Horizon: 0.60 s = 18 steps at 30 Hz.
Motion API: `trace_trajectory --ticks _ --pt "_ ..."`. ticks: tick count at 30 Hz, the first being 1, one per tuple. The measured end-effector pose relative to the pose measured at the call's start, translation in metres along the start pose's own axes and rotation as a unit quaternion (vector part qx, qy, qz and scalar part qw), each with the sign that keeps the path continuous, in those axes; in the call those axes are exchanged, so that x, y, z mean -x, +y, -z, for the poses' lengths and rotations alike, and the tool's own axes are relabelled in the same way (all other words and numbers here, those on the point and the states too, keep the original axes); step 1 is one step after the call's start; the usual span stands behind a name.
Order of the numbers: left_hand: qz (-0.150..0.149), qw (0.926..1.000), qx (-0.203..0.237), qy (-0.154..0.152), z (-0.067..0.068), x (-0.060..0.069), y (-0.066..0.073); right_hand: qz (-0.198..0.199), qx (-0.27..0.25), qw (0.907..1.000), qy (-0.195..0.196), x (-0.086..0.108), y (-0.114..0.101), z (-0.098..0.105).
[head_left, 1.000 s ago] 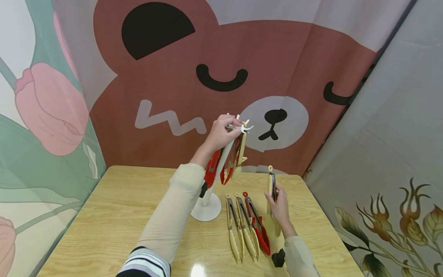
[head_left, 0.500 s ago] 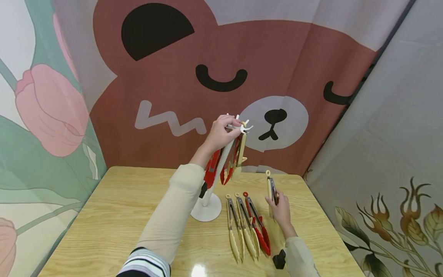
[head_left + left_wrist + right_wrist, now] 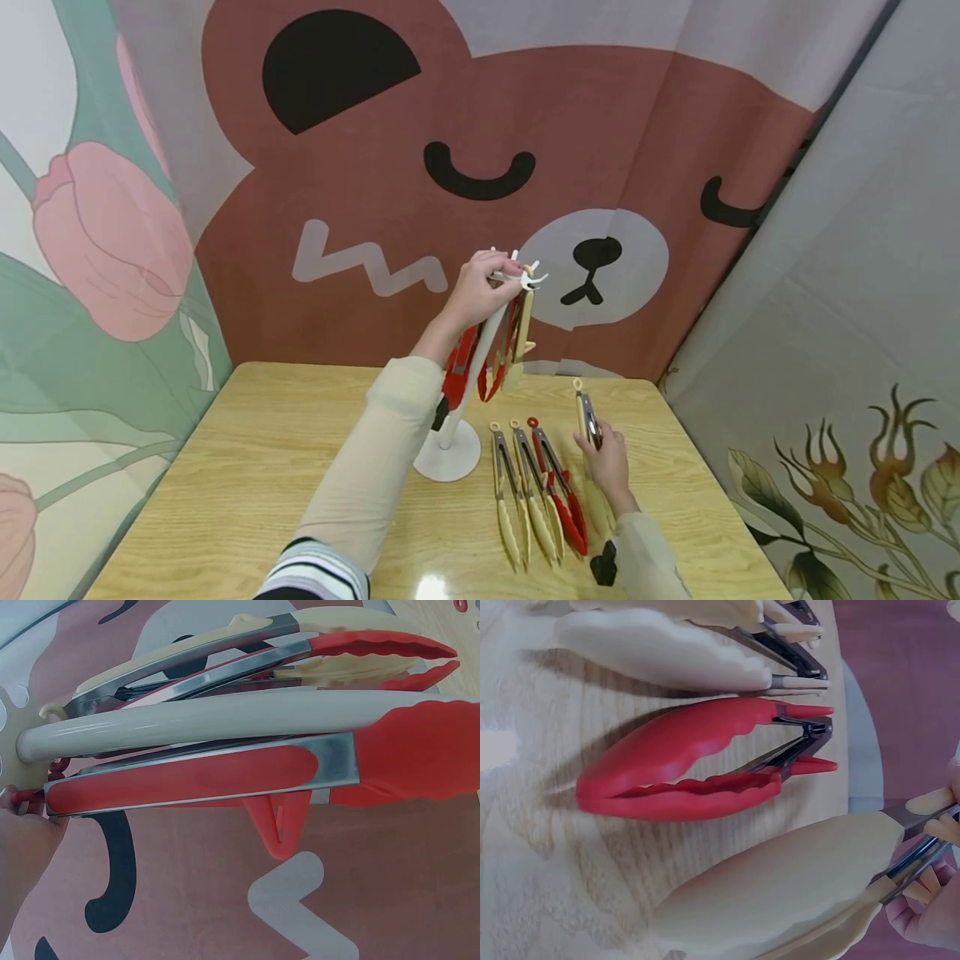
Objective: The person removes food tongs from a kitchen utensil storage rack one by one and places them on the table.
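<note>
My left hand [image 3: 486, 287] grips the top of a white hanging stand [image 3: 447, 450] by its hooks. In the left wrist view, its fingers are beside the ring of hanging red tongs [image 3: 187, 778]. Other red tongs [image 3: 225, 666] and cream tongs [image 3: 187, 652] hang behind the pole. My right hand [image 3: 609, 458] holds cream-tipped tongs [image 3: 795, 885] by their metal-and-cream handles, ring end up and tips low over the table. Left of them lie red tongs [image 3: 682, 761] and two cream-tipped tongs [image 3: 510, 500] [image 3: 537, 500] in a row.
The wooden table [image 3: 277, 450] ends in front of a curtain with a bear print [image 3: 600, 133]. A grey curtain [image 3: 862, 275] stands at the right. Wrist-camera parts [image 3: 603, 564] show as black blocks by the right sleeve.
The cream tongs in my right hand have come down a little, their ring end tipping lower and slightly left. My left hand and the stand have stayed in place.
</note>
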<state>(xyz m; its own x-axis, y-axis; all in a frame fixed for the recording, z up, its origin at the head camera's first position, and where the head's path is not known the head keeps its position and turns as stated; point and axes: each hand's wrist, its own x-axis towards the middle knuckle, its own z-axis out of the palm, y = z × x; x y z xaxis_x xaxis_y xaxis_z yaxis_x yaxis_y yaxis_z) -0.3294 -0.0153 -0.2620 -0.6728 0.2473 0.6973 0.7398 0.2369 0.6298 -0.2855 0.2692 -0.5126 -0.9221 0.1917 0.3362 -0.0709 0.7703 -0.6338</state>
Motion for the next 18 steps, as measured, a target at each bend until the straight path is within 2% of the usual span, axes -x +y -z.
trace_trajectory --ticks 7,18 --pt "0.006 0.9999 -0.009 -0.001 -0.001 -0.0002 -0.0007 -0.012 0.024 0.9995 -0.013 0.0027 0.0028 -0.004" --pt "0.003 1.0 -0.007 0.0 -0.0004 -0.0002 -0.0022 -0.015 0.022 0.9995 -0.017 -0.0021 0.002 -0.007"
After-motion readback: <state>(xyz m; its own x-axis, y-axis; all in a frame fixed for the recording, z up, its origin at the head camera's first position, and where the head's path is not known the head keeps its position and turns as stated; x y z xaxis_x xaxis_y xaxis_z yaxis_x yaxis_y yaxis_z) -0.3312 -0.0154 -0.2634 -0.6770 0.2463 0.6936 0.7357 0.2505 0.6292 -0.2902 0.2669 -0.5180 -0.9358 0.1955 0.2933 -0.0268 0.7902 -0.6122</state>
